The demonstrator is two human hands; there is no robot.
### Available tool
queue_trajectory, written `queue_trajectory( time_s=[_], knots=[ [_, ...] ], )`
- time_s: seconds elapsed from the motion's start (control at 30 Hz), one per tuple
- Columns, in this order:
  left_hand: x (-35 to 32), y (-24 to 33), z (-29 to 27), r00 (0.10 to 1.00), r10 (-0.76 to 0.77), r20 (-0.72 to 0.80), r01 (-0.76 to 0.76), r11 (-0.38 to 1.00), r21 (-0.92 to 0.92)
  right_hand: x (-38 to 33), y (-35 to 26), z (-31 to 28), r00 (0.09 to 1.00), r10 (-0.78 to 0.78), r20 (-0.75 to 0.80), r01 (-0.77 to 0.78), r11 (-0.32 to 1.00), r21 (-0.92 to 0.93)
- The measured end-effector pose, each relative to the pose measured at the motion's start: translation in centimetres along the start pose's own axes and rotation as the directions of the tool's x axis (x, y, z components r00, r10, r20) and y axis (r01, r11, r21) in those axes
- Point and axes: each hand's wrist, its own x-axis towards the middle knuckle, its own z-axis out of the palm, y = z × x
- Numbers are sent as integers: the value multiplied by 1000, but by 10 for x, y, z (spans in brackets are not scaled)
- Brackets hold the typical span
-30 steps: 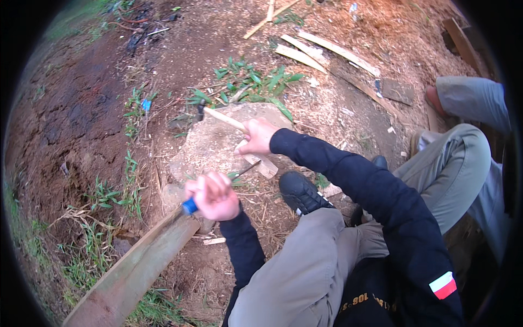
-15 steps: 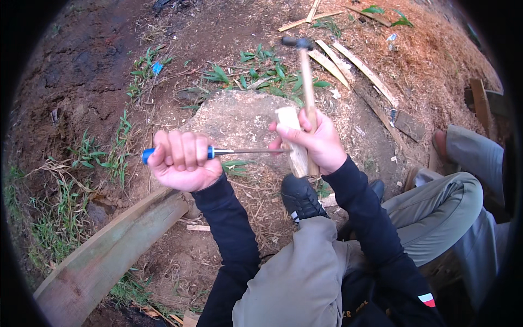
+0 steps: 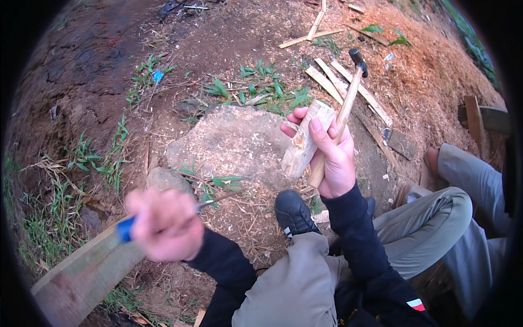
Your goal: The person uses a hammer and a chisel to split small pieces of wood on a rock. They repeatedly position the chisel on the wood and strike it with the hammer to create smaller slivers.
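My left hand [image 3: 166,224], blurred by motion, is closed around the blue handle of a chisel [image 3: 125,229]. Its thin metal blade points to the right, apart from the wood. In my right hand [image 3: 336,169] are two things at once: a short pale wood block [image 3: 308,140] with a rough notch in its face, and a hammer [image 3: 351,101] with a wooden handle and dark head. The block leans between thumb and fingers, while the hammer handle lies against the palm, head pointing up and away. Below both hands is a flat stone [image 3: 229,139] strewn with wood chips.
A curved wooden plank [image 3: 81,272] rises at the lower left beside a rounded stone [image 3: 169,180]. Wood strips [image 3: 362,92] and sawdust [image 3: 425,65] lie at the far right. Another person's legs [image 3: 471,169] are close on the right. My dark shoe [image 3: 294,212] stands near the flat stone.
My left hand has drawn the chisel away from the block, toward the lower left. My right hand has shifted slightly right and tilted, turning the block and swinging the hammer head right.
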Motion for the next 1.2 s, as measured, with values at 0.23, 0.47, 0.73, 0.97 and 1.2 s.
queue_trajectory(
  time_s=[0.23,0.47,0.73,0.97,1.2],
  knots=[
    [-26,-83,28,923,-384,-21,177,376,910,-3,-5,18,999,41,-28,-38,991,128],
    [-26,-91,16,874,-449,-184,445,590,673,-8,-21,7,999,42,-21,-42,999,26],
    [1,-89,-16,925,-377,-43,302,662,685,-20,-14,-15,977,179,-118,-186,981,-53],
    [16,-106,-37,811,-583,56,419,644,640,-25,9,-33,922,385,-25,-373,872,-317],
    [9,-133,-66,879,-383,-283,466,567,679,-18,103,-91,971,178,-159,-238,670,-704]
  ],
)
